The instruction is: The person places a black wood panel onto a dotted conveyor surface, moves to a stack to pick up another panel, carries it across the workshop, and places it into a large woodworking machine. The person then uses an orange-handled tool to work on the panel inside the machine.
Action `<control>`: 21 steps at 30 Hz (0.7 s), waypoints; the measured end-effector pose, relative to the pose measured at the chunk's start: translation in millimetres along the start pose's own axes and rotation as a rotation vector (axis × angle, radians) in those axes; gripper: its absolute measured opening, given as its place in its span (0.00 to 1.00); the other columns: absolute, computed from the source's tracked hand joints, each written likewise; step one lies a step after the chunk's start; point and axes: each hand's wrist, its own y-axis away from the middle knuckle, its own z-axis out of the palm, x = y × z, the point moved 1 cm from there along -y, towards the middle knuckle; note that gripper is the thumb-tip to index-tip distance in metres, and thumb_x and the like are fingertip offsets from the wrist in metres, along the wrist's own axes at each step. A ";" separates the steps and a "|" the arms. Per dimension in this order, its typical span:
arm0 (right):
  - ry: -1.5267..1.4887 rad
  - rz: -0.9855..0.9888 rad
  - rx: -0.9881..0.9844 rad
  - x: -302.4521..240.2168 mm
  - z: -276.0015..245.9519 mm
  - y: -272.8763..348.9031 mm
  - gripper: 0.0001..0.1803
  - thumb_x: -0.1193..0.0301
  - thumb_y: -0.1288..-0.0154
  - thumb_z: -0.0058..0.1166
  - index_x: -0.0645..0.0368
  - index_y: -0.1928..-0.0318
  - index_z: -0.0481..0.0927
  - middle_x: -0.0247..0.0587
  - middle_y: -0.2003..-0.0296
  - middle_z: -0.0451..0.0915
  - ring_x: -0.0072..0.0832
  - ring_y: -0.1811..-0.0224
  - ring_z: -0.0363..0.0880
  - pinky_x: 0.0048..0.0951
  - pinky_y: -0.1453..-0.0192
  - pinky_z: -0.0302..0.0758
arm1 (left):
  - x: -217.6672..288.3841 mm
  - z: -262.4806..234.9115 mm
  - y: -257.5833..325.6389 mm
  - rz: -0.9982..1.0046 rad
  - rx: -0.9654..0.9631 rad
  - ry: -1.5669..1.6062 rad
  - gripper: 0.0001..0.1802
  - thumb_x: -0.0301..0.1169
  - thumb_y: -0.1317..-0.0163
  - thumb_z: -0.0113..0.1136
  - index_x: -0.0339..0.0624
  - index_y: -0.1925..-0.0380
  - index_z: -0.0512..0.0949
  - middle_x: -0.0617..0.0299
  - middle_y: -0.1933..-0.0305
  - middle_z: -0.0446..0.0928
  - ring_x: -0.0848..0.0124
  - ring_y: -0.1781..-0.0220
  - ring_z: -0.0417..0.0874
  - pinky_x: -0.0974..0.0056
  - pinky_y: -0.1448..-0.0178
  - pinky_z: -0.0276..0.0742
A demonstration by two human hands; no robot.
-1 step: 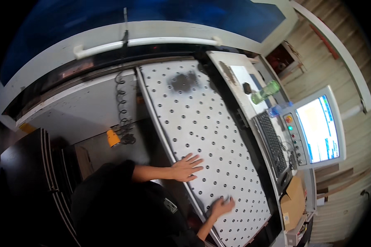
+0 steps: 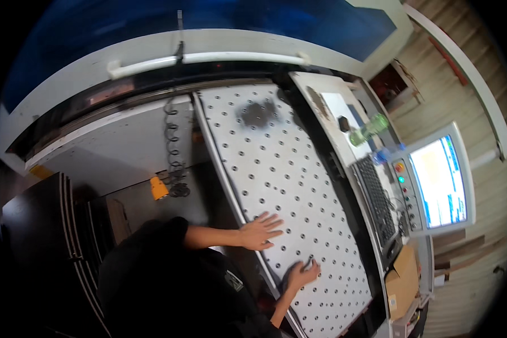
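Note:
A long white panel [image 2: 290, 183] dotted with rows of small black-ringed studs runs diagonally across the middle. My left hand [image 2: 261, 231] rests palm down near its left edge, fingers spread, with nothing in it. Lower down, close to the panel's near end, is my right hand [image 2: 303, 276]. Its fingers are partly bent, with thumb and fingers apart, and I see nothing held in it. A dark smudge [image 2: 257, 114] marks the panel's far end.
Right of the panel, a control desk holds a keyboard [image 2: 373, 197], a lit monitor [image 2: 439, 180], a green bottle [image 2: 369, 129] and brown cardboard [image 2: 403, 279]. To the left hangs a coiled cable [image 2: 174, 146] beside a yellow handset [image 2: 159, 188]. A white rail [image 2: 231, 57] crosses behind.
The whole view has shifted slightly, so things appear a little further right. My right hand has moved slightly farther up the panel; my left hand remains spread on it.

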 end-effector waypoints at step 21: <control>-0.414 -0.711 -0.485 -240.7 125.0 -26.7 0.20 0.69 0.31 0.54 0.65 0.42 0.77 0.58 0.37 0.74 0.52 0.32 0.70 0.51 0.28 0.61 | 35.3 -77.1 373.1 -1.483 0.482 0.154 0.29 0.44 0.32 0.60 0.49 0.32 0.72 0.44 0.34 0.74 0.45 0.32 0.74 0.45 0.31 0.72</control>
